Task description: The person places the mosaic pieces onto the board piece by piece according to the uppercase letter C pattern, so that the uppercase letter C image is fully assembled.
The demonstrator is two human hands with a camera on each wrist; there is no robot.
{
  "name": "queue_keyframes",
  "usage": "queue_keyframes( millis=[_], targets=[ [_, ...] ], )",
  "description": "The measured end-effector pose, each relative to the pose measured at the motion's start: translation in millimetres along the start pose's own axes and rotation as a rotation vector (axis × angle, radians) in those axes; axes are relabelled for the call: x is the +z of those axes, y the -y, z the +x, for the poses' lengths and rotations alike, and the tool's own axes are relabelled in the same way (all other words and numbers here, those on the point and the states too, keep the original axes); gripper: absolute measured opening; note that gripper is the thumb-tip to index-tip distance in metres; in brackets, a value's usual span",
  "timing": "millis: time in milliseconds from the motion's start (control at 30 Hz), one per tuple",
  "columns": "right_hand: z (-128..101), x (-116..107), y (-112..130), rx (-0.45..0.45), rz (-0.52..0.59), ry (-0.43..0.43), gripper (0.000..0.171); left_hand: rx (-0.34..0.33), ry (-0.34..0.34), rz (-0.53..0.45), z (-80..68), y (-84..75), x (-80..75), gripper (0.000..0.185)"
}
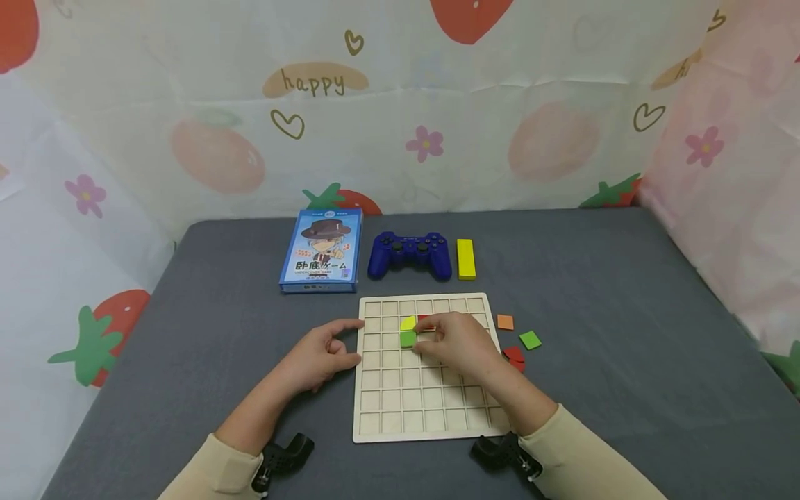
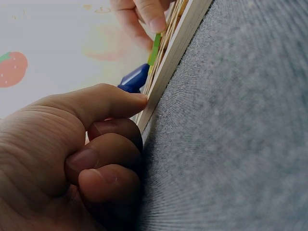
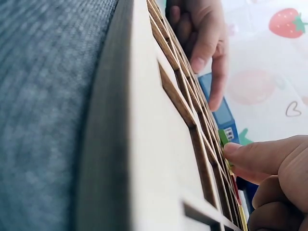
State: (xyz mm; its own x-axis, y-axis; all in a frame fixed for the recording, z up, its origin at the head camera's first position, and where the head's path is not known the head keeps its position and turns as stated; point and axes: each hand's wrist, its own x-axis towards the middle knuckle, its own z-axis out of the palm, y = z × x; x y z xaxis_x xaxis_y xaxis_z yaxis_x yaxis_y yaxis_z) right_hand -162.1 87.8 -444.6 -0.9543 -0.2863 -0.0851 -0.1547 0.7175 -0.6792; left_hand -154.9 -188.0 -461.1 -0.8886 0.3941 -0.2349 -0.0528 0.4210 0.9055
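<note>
In the head view we see a pale gridded board (image 1: 381, 421) lying flat on the grey tabletop (image 1: 612, 298). The left hand (image 1: 312, 357) lays its index finger and thumb against the board's left edge, that grip spread, with a gap between the two tips. The right hand (image 1: 461, 342) reaches over the grid, its grip pinching the green tile (image 1: 407, 339) between thumb and index finger. Just beyond that tile sits a yellow tile (image 1: 408, 323), and a red tile (image 1: 423, 321) shows partly beneath the index finger. Right of the board we find an orange tile (image 1: 505, 322), a loose green tile (image 1: 530, 339) and red pieces (image 1: 514, 355). Behind it stand, from left to right, a blue game box (image 1: 321, 253), a dark blue controller (image 1: 410, 255) and a yellow block (image 1: 466, 259).

In the left wrist view we see the thumb touching the board's side, the lower fingers curled under; farther off, the right fingertips meet the green tile.

In the right wrist view we see the right thumb touching the green tile above the grid, with the left hand across the board.
</note>
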Motion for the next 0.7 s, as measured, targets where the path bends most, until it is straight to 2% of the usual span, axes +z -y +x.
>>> queue_keyframes(
  millis=[700],
  targets=[
    [-1.6,4.0,-2.5,-0.035,-0.047,-0.034,0.019,-0.007,-0.014,-0.013,-0.1,-0.9,0.8,0.063]
  ],
)
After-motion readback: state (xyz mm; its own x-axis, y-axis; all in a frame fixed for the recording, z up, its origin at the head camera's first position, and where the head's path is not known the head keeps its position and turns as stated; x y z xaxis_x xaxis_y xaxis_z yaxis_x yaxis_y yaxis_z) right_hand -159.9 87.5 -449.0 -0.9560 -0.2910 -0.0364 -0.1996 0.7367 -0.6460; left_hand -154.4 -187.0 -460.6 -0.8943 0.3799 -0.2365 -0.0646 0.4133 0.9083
